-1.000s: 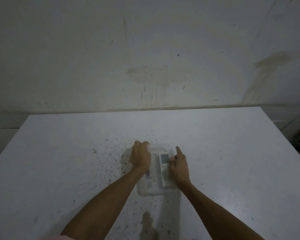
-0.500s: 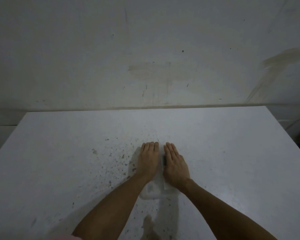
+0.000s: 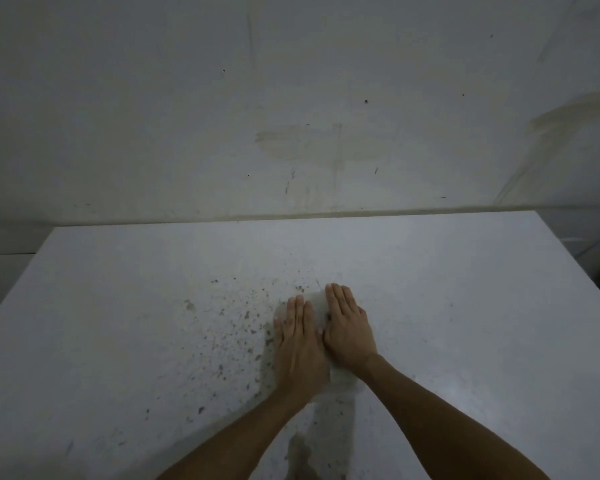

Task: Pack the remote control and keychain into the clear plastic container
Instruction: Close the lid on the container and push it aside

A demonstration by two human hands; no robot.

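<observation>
A bare, dim indoor room, more a plain utility or storage space than a furnished home or office, though the frame cannot settle which. A wide white table [image 3: 447, 306] fills the lower half of the view, its top unpolished and peppered with dark specks and chips [image 3: 236, 327] toward its middle. Directly behind the table's far edge rises an unpainted-looking pale wall [image 3: 153, 98], marked with a yellowish stain [image 3: 302, 143] above the table's centre, another smear [image 3: 568, 112] toward the table's right end, and scattered small dark dots and scratches. Lighting is weak and grey.
</observation>
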